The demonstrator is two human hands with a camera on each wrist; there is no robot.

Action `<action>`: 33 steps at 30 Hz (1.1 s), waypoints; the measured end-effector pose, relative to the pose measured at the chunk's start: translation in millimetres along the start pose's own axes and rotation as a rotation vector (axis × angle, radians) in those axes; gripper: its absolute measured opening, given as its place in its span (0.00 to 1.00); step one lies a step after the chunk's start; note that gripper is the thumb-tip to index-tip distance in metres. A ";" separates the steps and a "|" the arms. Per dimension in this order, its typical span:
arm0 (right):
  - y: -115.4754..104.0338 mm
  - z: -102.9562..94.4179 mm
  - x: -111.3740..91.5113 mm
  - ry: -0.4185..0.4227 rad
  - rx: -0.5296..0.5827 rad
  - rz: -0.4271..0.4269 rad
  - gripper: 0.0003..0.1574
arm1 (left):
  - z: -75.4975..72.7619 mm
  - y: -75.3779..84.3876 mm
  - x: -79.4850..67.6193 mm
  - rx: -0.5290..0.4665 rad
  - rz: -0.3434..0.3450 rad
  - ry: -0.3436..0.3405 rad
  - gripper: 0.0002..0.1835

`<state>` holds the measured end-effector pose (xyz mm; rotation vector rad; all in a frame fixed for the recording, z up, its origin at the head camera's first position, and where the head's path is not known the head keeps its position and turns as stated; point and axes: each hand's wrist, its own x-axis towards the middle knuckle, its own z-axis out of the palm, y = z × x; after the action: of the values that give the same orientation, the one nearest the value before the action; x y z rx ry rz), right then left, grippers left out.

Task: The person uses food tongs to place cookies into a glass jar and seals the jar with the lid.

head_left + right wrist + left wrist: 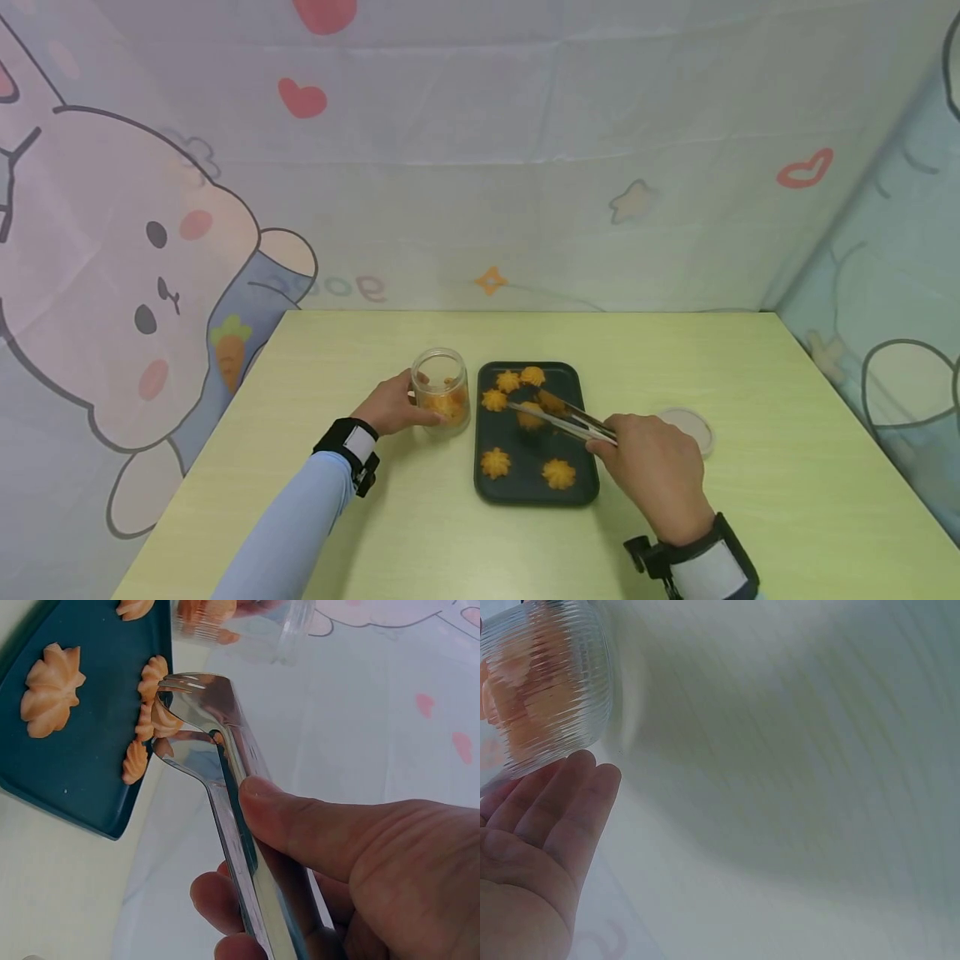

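A clear ribbed jar (440, 392) with several orange-yellow swirl cookies inside stands left of a dark tray (517, 487). My left hand (397, 406) holds the jar from its left side, thumb in front and fingers partly hidden behind it; in the left wrist view the fingers (581, 799) lie along the jar's wall. In my right hand (656, 467) is a pair of metal tongs (232, 772), pinched between thumb and fingers. Their parted tips reach over the tray beside a cookie (529, 415); whether they touch it I cannot tell. Other cookies (558, 474) lie spread over the tray.
A round whitish lid (692, 428) lies on the table right of the tray, partly behind my right hand. The pale wooden table (420, 533) ends at a printed cloth backdrop (480, 183) at the back.
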<state>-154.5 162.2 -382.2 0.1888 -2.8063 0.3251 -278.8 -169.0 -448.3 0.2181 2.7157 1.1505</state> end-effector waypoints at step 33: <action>-33.4 -33.7 33.9 0.103 -0.020 -0.091 0.16 | 0.4 -4.5 3.1 0.010 0.026 0.002 0.35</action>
<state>-171.3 135.0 -333.6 0.2863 -2.6883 0.2779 -282.0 -171.2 -452.1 0.2538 2.7293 1.1443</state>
